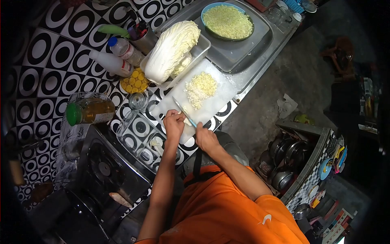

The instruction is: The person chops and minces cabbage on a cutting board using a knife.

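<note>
A white cutting board (226,86) lies across the counter, with a heap of finely chopped pale cabbage (203,86) on its far part. At the near end, my left hand (174,123) has its fingers curled over a small piece of cabbage (187,121), pressing it to the board. My right hand (206,138) is closed around the handle of a knife (183,109). The blade slants away to the upper left, close beside my left fingertips. Most of the piece under my left hand is hidden.
Beyond the board, a whole napa cabbage (172,51) rests in a clear plastic container (205,45). A blue-rimmed bowl (203,13) full of chopped cabbage stands in the sink area. Bottles (118,65) and a glass jar (138,100) are to the left, near a stove (101,162).
</note>
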`<state>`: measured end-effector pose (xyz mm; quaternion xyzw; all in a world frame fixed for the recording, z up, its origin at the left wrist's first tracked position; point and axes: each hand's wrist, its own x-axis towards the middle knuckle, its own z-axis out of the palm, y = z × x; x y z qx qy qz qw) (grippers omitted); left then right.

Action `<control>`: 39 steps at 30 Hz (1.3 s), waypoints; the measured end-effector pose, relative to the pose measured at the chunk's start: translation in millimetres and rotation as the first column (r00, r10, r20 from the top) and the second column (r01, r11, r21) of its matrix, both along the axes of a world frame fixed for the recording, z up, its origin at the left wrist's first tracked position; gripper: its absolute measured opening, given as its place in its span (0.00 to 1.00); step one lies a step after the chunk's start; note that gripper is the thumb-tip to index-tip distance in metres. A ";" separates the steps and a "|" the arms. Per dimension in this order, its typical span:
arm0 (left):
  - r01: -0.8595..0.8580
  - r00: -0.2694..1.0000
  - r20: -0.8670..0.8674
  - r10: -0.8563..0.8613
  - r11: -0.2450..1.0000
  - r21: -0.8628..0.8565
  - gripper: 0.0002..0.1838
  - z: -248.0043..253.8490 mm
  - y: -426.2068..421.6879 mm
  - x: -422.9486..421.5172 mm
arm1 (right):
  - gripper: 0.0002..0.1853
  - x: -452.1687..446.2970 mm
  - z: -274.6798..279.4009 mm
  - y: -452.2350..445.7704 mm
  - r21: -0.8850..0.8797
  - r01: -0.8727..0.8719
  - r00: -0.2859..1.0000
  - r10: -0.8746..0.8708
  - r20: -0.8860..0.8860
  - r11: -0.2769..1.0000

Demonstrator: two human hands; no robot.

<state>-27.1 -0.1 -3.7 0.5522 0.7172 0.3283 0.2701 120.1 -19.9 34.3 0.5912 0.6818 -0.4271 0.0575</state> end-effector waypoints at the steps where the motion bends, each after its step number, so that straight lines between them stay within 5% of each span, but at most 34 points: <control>1: 0.003 1.000 -0.003 -0.003 1.000 0.001 0.08 0.9 -2.1 -0.1 | 0.07 -2.3 0.5 3.7 0.001 0.003 1.000 -0.003 -0.003 1.000; 8: -0.046 0.996 0.075 0.054 0.994 -0.098 0.08 8.6 2.0 1.3 | 0.09 -0.2 25.3 3.6 0.032 0.038 0.997 -0.035 -0.075 0.999; 16: -0.092 0.988 0.113 0.103 0.991 -0.098 0.08 6.3 0.5 1.2 | 0.08 -5.3 -7.7 2.8 0.074 0.080 0.995 -0.076 -0.064 0.994; 21: -0.176 0.984 -0.037 0.172 0.974 -0.140 0.07 22.1 4.2 7.1 | 0.09 -7.3 21.1 7.3 0.053 0.058 0.997 -0.054 -0.063 0.997; 27: -0.118 0.988 0.094 0.122 0.992 -0.047 0.08 4.9 -2.9 -0.2 | 0.10 -4.4 4.8 -6.2 -0.022 0.091 0.995 -0.092 -0.024 0.996; 39: -0.095 0.991 0.085 0.106 0.989 -0.116 0.08 3.8 -3.3 -3.3 | 0.11 -4.7 6.5 -10.2 -0.021 0.103 0.994 -0.103 -0.041 0.994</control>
